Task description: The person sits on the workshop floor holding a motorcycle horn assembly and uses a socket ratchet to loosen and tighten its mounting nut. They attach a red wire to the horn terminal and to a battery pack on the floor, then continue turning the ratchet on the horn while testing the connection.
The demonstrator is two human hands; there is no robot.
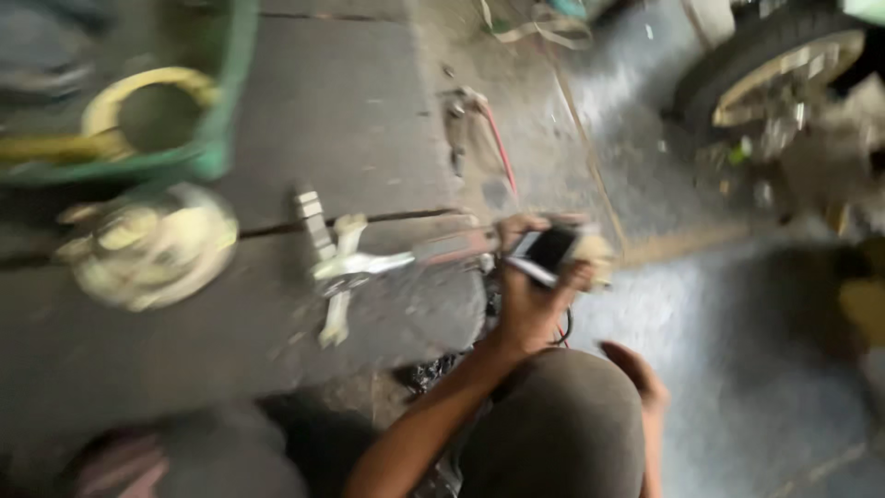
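Observation:
The view is blurred by motion. My left hand [533,297] reaches forward and is closed around a small dark flat object with a pale edge [546,251], shaped like a phone, holding it above the floor. My right hand [638,373] hangs beside my bent knee [558,429], fingers loosely apart and holding nothing. Just left of the held object, a pale metal bracket-like part [343,267] lies on the dark floor.
A green crate [219,111] holding a yellow ring [138,92] stands at the upper left. In front of it lies a round pale metal casing [152,244]. A red wire [500,148] runs over the floor. A tyred wheel [774,65] stands at the upper right.

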